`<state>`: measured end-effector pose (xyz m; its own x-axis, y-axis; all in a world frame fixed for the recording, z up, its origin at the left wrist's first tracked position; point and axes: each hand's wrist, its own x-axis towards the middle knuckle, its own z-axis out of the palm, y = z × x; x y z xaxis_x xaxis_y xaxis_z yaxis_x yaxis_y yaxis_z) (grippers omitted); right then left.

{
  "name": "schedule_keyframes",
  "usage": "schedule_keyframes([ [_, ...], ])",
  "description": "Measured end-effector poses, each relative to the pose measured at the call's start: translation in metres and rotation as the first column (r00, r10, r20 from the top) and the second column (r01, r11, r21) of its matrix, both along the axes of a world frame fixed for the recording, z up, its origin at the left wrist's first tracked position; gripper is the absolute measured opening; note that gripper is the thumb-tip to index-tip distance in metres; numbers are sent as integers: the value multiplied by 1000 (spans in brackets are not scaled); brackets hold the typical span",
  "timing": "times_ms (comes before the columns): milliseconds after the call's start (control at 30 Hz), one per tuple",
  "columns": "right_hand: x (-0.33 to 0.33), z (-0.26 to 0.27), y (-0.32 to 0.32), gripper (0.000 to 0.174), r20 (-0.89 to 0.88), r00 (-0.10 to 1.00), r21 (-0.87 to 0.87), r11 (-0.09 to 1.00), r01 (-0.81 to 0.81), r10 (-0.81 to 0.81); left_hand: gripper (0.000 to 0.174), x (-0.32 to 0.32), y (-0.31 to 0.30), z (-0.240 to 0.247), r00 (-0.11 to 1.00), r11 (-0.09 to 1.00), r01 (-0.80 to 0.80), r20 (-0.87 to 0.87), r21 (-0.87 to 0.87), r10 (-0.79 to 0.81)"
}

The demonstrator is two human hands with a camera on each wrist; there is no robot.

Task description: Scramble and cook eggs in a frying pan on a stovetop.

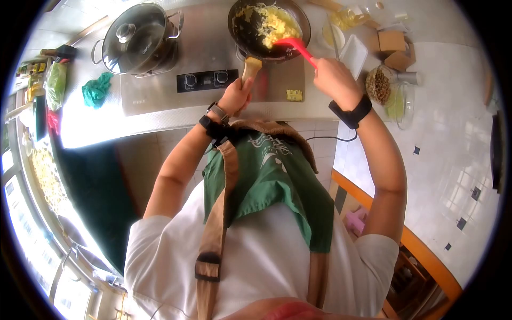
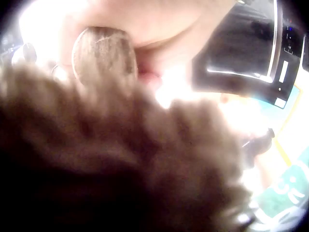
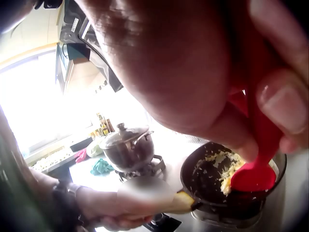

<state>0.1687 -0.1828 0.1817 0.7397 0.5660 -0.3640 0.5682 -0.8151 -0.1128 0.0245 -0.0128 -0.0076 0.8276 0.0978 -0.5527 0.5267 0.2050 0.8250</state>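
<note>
A dark frying pan [image 1: 242,40] stands on the right burner with yellow, egg-like food [image 1: 277,25] in it, mostly toward its right side. The left hand [image 1: 234,97] grips the pan's pale wooden handle [image 1: 251,68]; in the left wrist view the handle's end [image 2: 107,55] shows under the palm, and a blurred brown shape hides much else. Fingers of the right hand [image 1: 335,80] are curled round a red spatula [image 1: 300,47]. Its head [image 3: 253,178] rests in the pan against the food, seen in the right wrist view.
A lidded pot [image 1: 136,45] stands on the left burner, a teal cloth [image 1: 97,89] beside it. Right of the pan are a white tray [image 1: 353,56], brown boxes [image 1: 392,41] and glass bowls. A small yellow packet [image 1: 294,95] lies at the stove's front edge.
</note>
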Motion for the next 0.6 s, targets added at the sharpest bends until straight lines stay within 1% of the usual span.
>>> schedule_keyframes([
  [33,-1,-4,-2,19,19,1000,-37,999,13,-13,38,-1,0,0,1000,1000,1,-10,-20,-2],
  [100,6,-16,-3,19,32,999,-29,1000,8,-7,38,0,1,0,1000,999,4,-6,-34,-4],
  [167,21,-32,-5,22,97,995,51,999,-6,1,38,0,0,2,1000,999,5,-2,-48,-5],
  [200,28,-37,-5,22,98,995,53,999,-7,2,38,0,1,5,1000,999,9,-5,-52,-9],
  [267,43,-47,-2,27,150,987,113,991,-67,50,37,0,1,7,1000,999,7,-8,-50,-7],
  [333,57,-59,2,30,165,984,143,986,-89,65,38,0,1,6,1000,1000,19,8,3,-19],
  [367,63,-64,5,33,180,981,169,980,-105,75,38,0,1,7,1000,1000,13,9,9,-13],
  [400,69,-70,8,35,190,975,204,966,-158,119,38,0,2,7,1000,1000,13,13,7,-14],
  [433,70,-75,7,35,189,974,209,964,-164,124,38,-1,1,8,1000,1000,14,14,4,-14],
  [500,66,-71,11,34,199,969,229,954,-193,148,38,-1,2,7,1000,1000,9,21,14,-10],
  [533,60,-67,6,33,209,960,254,938,-237,186,38,-1,2,7,1000,1000,12,22,16,-12],
  [567,53,-58,2,32,175,967,253,941,-226,186,38,-1,2,6,1000,1000,9,23,21,-9],
  [600,44,-52,-5,34,126,978,289,937,-195,164,37,-1,2,6,1000,1000,10,13,14,-10],
])
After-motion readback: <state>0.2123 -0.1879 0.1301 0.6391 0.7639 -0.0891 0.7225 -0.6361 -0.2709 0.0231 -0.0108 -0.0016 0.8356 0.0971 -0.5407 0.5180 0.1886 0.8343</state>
